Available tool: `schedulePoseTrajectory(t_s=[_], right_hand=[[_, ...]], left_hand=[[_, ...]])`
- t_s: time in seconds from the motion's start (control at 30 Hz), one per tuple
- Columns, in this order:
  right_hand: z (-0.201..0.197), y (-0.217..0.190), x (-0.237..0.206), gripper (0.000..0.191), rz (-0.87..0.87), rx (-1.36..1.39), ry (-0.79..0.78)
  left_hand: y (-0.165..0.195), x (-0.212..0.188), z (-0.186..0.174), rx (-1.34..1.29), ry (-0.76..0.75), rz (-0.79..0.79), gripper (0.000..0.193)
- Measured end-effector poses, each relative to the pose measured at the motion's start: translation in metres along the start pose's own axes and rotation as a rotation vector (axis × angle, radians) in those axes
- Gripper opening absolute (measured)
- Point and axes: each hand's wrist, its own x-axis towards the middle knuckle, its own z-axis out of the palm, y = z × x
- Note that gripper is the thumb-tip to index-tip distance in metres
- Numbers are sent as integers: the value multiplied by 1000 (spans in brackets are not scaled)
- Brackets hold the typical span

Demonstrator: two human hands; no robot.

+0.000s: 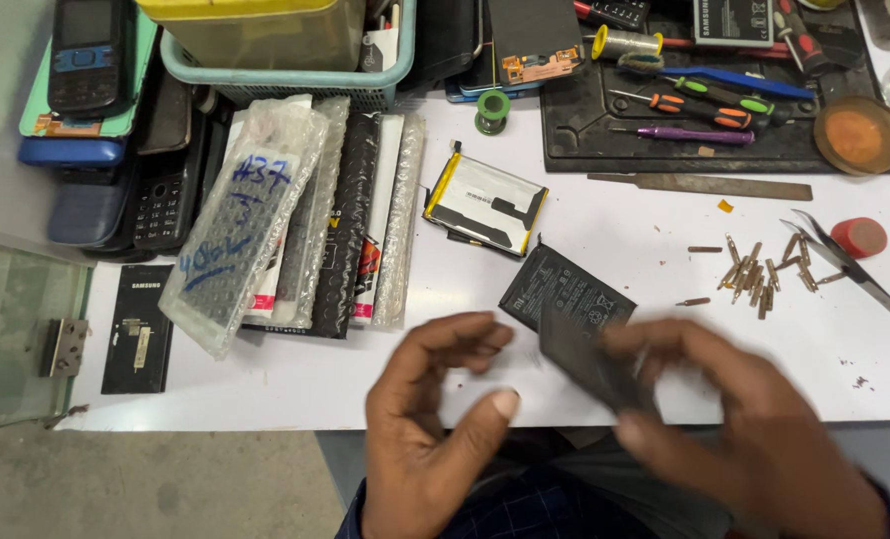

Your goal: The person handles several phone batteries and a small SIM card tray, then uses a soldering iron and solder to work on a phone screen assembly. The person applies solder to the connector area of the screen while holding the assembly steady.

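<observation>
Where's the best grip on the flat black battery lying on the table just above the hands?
Probably the black battery's two long edges, pinched from above. It lies flat and tilted, its near corner hidden under the dark piece in the right hand, so its far end is freer. The left hand is open.

We are at a phone repair bench: screwdrivers [724,100] on a black mat [604,140], loose screwdriver bits [754,271], phone batteries [485,203], old handsets [90,50] and wrapped spare screens [245,220] crowd our white table [614,215]

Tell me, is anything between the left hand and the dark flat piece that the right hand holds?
Nothing visible: the left hand is open, and only bare white table shows in the gap to the dark flat piece in the right hand.
</observation>
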Motion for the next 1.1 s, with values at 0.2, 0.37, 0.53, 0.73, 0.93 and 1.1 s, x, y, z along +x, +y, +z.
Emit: schedulePoseTrajectory(t_s=[0.2, 0.37, 0.53, 0.73, 0.93, 1.1], right_hand=[[-3, -14, 92, 54, -523, -668, 294], [7, -3, 132, 53, -563, -702, 202], [14, -29, 136, 59, -583, -729, 174], [-1, -29, 86, 67, -344, -754, 191], [12, 3, 48, 68, -235, -773, 174], [16, -2, 37, 62, -262, -739, 272]], left_hand=[[-24, -2, -7, 156, 197, -17, 36], [-27, -3, -11, 132, 167, -20, 35], [-26, -1, -11, 150, 138, -53, 34], [-23, -1, -10, 154, 140, -36, 32], [-22, -1, -9, 182, 134, -72, 29], [-19, -1, -6, 209, 153, -73, 28]])
